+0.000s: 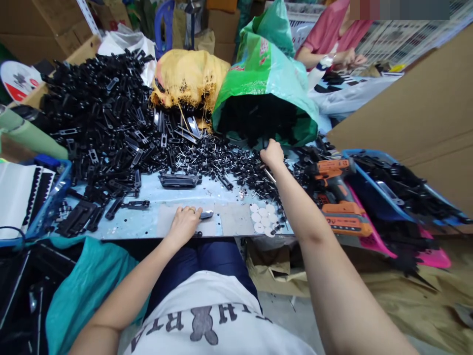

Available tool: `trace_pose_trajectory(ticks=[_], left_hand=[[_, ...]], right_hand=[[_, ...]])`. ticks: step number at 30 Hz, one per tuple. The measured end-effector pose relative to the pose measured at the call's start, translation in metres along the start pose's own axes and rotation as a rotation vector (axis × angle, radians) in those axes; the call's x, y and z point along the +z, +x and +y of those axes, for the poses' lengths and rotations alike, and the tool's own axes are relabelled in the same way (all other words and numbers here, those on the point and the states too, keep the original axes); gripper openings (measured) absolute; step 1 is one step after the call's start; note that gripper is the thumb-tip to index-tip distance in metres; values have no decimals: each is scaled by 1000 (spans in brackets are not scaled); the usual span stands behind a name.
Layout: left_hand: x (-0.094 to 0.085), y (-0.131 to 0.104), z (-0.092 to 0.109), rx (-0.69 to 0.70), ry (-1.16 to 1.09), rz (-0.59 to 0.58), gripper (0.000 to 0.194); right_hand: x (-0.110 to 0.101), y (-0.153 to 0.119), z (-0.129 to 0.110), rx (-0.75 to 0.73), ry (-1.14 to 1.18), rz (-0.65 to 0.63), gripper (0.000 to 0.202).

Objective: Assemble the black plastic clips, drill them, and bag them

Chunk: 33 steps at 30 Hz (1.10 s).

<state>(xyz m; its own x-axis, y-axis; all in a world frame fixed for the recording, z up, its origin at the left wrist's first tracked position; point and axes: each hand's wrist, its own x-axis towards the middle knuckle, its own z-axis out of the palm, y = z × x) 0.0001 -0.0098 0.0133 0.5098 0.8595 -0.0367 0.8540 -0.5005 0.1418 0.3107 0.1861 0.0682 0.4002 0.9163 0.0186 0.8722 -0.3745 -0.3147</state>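
My left hand is closed around a small metal and black part at the table's front edge, and the part's end sticks out to the right. My right hand reaches to the mouth of a green bag that lies on its side with dark pieces inside. Its fingers are bent at the bag's lower rim, and what they hold, if anything, is hidden. Black assembled pieces lie in front of the left hand. White round discs sit on the table between the hands.
A large heap of black parts covers the left of the table. Loose screws spread across its middle. Behind stands a yellow mesh sack. An orange drill and a blue basket are at right. Another person works at the back right.
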Motion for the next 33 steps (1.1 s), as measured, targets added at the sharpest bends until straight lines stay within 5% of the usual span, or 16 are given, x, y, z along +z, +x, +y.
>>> trace_pose_trajectory(ticks=[2, 5, 8, 12, 16, 24, 33], left_hand=[[1, 1, 0, 41, -70, -6, 34], [2, 5, -1, 114, -172, 4, 27], [1, 7, -2, 128, -217, -10, 25], [-1, 7, 1, 152, -228, -37, 33], [-3, 8, 7, 131, -217, -45, 36], [-2, 1, 3, 143, -307, 41, 73], [6, 1, -2, 190, -319, 136, 57]], right_hand=[[-3, -39, 10, -340, 110, -29, 48], [-5, -112, 24, -866, 163, -416, 37], [1, -173, 32, -1131, -19, -654, 34], [15, -207, 34, -1136, -201, -565, 41], [19, -211, 32, -1096, -272, -490, 45], [14, -227, 25, -1066, -285, -387, 47], [-2, -229, 14, -1083, -351, -338, 44]])
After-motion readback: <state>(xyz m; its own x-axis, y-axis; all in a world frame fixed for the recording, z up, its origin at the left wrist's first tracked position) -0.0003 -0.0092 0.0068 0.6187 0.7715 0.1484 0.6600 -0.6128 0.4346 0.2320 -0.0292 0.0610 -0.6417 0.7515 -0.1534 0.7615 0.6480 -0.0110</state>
